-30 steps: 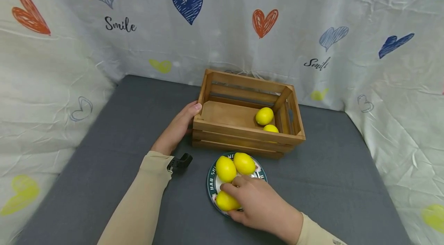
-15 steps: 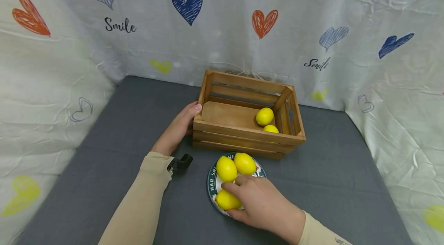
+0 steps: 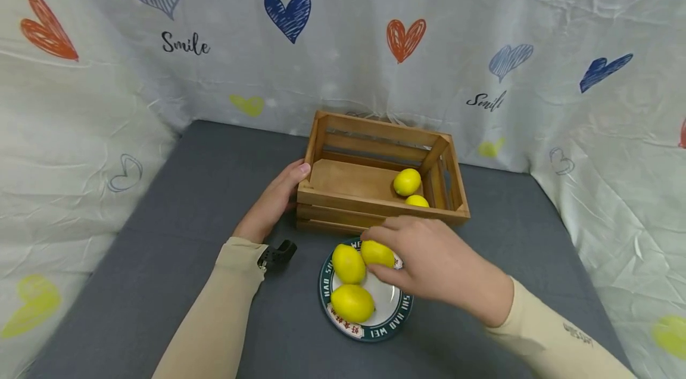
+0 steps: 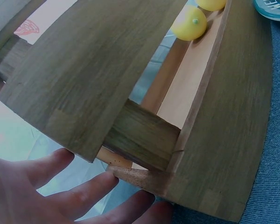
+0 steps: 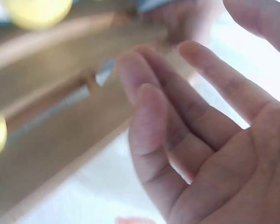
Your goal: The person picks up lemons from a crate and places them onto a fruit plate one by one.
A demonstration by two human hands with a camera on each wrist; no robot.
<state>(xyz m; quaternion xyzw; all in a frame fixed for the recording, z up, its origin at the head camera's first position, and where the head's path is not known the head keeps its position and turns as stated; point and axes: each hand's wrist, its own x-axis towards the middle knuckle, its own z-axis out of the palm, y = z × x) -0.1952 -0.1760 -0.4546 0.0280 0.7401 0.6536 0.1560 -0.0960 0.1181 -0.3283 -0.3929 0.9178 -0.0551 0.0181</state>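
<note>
A slatted wooden crate (image 3: pixel 375 206) stands at the back of the table; two lemons, one farther back (image 3: pixel 407 182) and one partly hidden by the front wall (image 3: pixel 417 201), lie at its right end. My left hand (image 3: pixel 274 200) rests against the crate's left end, its fingers fairly straight in the left wrist view. In front is a round plate (image 3: pixel 387 298) with a green lettered rim. It bears a left lemon (image 3: pixel 348 264), a near lemon (image 3: pixel 352 303) and a far-right lemon (image 3: pixel 377 252). Over the far-right lemon hovers my right hand (image 3: pixel 431 260), fingers apart, palm bare in the right wrist view.
A grey cloth (image 3: pixel 187 236) covers the table. Behind and at both sides hangs a white curtain (image 3: pixel 343 39) printed with hearts. The crate's front wall stands just behind the plate.
My right hand has left the near lemon, which stays on the plate, and has moved up and right to the far-right lemon. My left hand keeps its place at the crate.
</note>
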